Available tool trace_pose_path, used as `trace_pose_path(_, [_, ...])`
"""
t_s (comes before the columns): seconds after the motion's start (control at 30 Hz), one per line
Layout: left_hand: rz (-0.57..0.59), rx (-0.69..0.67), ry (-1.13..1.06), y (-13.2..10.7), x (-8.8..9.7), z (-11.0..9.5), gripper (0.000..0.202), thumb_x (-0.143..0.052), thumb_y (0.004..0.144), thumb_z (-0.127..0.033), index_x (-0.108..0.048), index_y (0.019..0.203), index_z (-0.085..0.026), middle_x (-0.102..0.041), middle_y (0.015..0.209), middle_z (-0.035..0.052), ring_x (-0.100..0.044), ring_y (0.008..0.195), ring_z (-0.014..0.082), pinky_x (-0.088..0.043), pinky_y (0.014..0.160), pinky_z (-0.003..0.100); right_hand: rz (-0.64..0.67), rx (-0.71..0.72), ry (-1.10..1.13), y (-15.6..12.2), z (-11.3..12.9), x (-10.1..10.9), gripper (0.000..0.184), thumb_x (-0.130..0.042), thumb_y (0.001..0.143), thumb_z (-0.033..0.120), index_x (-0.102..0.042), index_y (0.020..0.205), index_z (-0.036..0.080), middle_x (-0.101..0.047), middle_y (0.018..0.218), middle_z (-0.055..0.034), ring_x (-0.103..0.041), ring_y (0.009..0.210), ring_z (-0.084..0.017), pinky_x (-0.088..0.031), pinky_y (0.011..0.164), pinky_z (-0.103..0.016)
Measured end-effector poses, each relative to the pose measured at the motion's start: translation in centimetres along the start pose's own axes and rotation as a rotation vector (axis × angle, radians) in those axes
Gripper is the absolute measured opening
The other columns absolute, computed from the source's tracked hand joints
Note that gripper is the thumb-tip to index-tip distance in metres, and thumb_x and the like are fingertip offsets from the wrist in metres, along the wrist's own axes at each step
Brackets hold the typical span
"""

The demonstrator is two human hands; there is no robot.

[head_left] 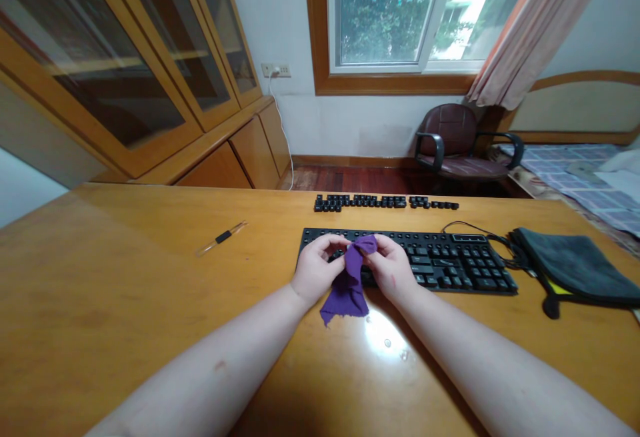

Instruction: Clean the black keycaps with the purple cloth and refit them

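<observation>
while the left hand [320, 269] and right hand [393, 267] pinch a purple cloth [349, 290] over the keyboard [425, 269], loose keycaps [365, 201] already line the far tabletop [125, 290], other keys [485, 264] sit fitted, and cloth work looks unfinished.

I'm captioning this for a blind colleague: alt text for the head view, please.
A person's left hand and right hand hold a purple cloth, hiding part of a black keyboard on a wooden desk. Loose black keycaps line the desk's far edge; a slim pen-like tool lies left of the keyboard, a dark grey pouch right.
</observation>
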State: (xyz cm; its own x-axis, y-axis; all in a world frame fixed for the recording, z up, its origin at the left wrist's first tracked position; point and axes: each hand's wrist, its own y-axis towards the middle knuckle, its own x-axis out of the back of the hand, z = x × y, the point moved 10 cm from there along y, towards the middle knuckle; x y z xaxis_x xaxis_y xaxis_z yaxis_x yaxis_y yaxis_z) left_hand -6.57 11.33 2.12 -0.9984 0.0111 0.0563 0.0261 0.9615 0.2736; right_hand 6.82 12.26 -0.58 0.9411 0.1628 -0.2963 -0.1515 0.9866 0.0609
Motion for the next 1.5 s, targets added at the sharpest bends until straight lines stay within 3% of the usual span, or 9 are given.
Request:
trace_pose_path(0.13, [-0.095,0.024,-0.070,0.3,1.1,-0.1,0.024,-0.063,0.072,-0.025,-0.063,0.095,-0.016,-0.067,0.090,0.0062,-0.064,0.082,0.0150,-0.052,0.079,0.028,0.013,-0.016,0.045,-0.2,-0.1,-0.3,0.018,-0.068,0.068,0.034,-0.062,0.074,0.019,-0.060,0.068,0.0006,-0.053,0.060,-0.014,-0.044,0.059,-0.027])
trace_pose_path(0.27, [-0.138,0.053,-0.111,0.5,1.8,0.4,0.022,-0.059,0.076,-0.028,-0.064,0.094,-0.016,-0.067,0.095,0.0070,-0.064,0.085,0.0160,-0.051,0.082,0.031,0.101,-0.147,0.160,-0.8,-0.8,-1.8,0.019,-0.071,0.062,0.032,-0.059,0.068,0.018,-0.056,0.059,0.0021,-0.050,0.052,-0.012,-0.043,0.055,-0.026])
trace_pose_path(0.33, [-0.183,0.065,-0.125,0.6,2.3,0.7,0.023,-0.063,0.074,-0.028,-0.063,0.093,-0.015,-0.068,0.092,0.0062,-0.064,0.085,0.0160,-0.050,0.083,0.031,0.236,-0.245,0.194,-1.5,-1.3,-3.4,0.021,-0.072,0.059,0.030,-0.058,0.065,0.017,-0.056,0.056,0.0024,-0.049,0.049,-0.011,-0.041,0.051,-0.024])
trace_pose_path(0.43, [-0.195,0.062,-0.010,1.0,2.8,0.6,0.019,-0.064,0.074,-0.028,-0.064,0.088,-0.015,-0.068,0.090,0.0062,-0.064,0.085,0.0165,-0.050,0.083,0.031,0.579,-0.412,0.064,-3.6,-2.3,-6.2,0.020,-0.073,0.059,0.029,-0.062,0.065,0.014,-0.059,0.058,0.0012,-0.050,0.051,-0.010,-0.040,0.050,-0.021])
trace_pose_path(0.5, [-0.134,0.040,0.126,1.3,2.5,0.3,0.022,-0.060,0.077,-0.026,-0.064,0.097,-0.017,-0.069,0.095,0.0068,-0.064,0.090,0.0173,-0.049,0.086,0.032,0.788,-0.514,-0.089,-5.4,-3.3,-7.2,0.019,-0.073,0.062,0.028,-0.065,0.070,0.013,-0.060,0.059,0.0011,-0.051,0.052,-0.009,-0.040,0.050,-0.020])
trace_pose_path(0.57, [-0.061,-0.006,0.303,1.6,2.1,-0.1,0.030,-0.058,0.079,-0.023,-0.062,0.108,-0.020,-0.069,0.101,0.0066,-0.063,0.095,0.0188,-0.046,0.090,0.035,0.888,-0.580,-0.205,-6.4,-4.1,-7.3,0.019,-0.071,0.065,0.027,-0.067,0.076,0.012,-0.059,0.058,0.0021,-0.050,0.049,-0.007,-0.040,0.048,-0.018])
trace_pose_path(0.7, [0.061,-0.136,0.675,1.6,1.0,-0.9,0.021,-0.060,0.076,-0.022,-0.069,0.095,-0.025,-0.070,0.096,0.0044,-0.060,0.095,0.0232,-0.044,0.089,0.040,0.907,-0.582,-0.255,-6.5,-4.4,-7.3,0.020,-0.068,0.068,0.026,-0.068,0.082,0.012,-0.059,0.059,0.0023,-0.050,0.049,-0.006,-0.041,0.049,-0.017])
trace_pose_path(0.87, [0.104,-0.195,0.854,1.5,0.2,-0.9,0.020,-0.062,0.076,-0.025,-0.070,0.094,-0.027,-0.070,0.092,0.0043,-0.058,0.091,0.0245,-0.042,0.087,0.042,0.917,-0.548,-0.239,-6.2,-4.6,-7.4,0.020,-0.068,0.068,0.027,-0.068,0.082,0.012,-0.060,0.063,0.0016,-0.050,0.053,-0.007,-0.040,0.052,-0.017])
trace_pose_path(1.5, [0.105,-0.052,0.977,1.4,0.2,-0.4,0.014,-0.057,0.080,-0.027,-0.068,0.089,-0.027,-0.069,0.089,0.0003,-0.056,0.092,0.0206,-0.037,0.095,0.041,0.894,-0.555,-0.207,-5.8,-5.0,-7.2,0.022,-0.069,0.067,0.026,-0.066,0.083,0.010,-0.060,0.064,0.0011,-0.050,0.054,-0.007,-0.039,0.052,-0.018])
